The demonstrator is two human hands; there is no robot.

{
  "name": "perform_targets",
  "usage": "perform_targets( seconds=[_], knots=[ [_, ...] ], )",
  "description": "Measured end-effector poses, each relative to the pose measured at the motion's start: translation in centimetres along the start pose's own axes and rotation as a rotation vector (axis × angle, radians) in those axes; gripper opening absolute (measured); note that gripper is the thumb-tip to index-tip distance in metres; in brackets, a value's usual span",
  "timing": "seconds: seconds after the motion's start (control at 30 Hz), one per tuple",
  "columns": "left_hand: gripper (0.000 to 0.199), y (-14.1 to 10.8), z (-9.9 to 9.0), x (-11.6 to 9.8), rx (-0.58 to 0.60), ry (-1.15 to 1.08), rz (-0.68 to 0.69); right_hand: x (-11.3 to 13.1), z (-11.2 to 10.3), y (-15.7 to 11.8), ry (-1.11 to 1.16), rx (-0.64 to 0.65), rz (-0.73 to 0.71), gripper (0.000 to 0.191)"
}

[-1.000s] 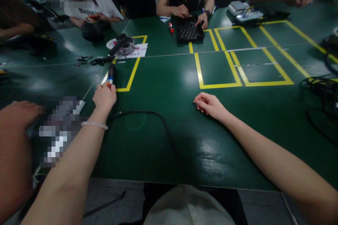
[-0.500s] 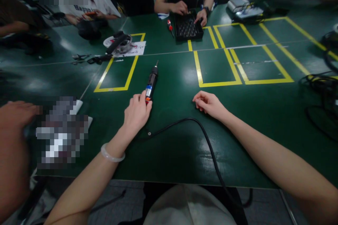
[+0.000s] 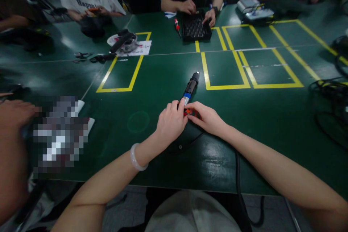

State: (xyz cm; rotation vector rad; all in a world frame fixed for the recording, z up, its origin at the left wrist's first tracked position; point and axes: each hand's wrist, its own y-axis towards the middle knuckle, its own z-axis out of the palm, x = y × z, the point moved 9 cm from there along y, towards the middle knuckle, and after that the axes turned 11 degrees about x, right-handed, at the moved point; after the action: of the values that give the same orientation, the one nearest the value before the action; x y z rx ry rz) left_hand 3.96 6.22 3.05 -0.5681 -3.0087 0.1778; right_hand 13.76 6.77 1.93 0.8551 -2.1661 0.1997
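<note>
Green table [image 3: 163,74], an electric screwdriver [image 3: 191,88] at the frame's centre.
Left hand [image 3: 171,121] clamps it; right hand [image 3: 210,119] touches its orange end, grip unclear.

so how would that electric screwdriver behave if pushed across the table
The electric screwdriver should be stiff, since it looks hard-cased. It may roll, as it appears rounded along its length, and could slide easily because the green table looks smooth and glossy.
</note>
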Motion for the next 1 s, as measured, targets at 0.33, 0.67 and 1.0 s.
perform_targets(
  seconds=[0.33,0.67,1.0],
  knots=[
    [0.072,-0.2,0.8,0.1,-0.002,-0.196,0.108,-4.0,1.8,-0.2,0.761,0.096,0.28,0.028],
    [0.07,-0.2,1.0,0.5,-0.008,-0.281,0.127,-4.0,2.1,-0.2,1.02,0.108,0.293,0.03],
    [0.07,-0.2,1.2,0.5,0.008,-0.278,0.128,-3.3,2.1,-0.3,0.941,0.141,0.193,0.027]
  ],
)
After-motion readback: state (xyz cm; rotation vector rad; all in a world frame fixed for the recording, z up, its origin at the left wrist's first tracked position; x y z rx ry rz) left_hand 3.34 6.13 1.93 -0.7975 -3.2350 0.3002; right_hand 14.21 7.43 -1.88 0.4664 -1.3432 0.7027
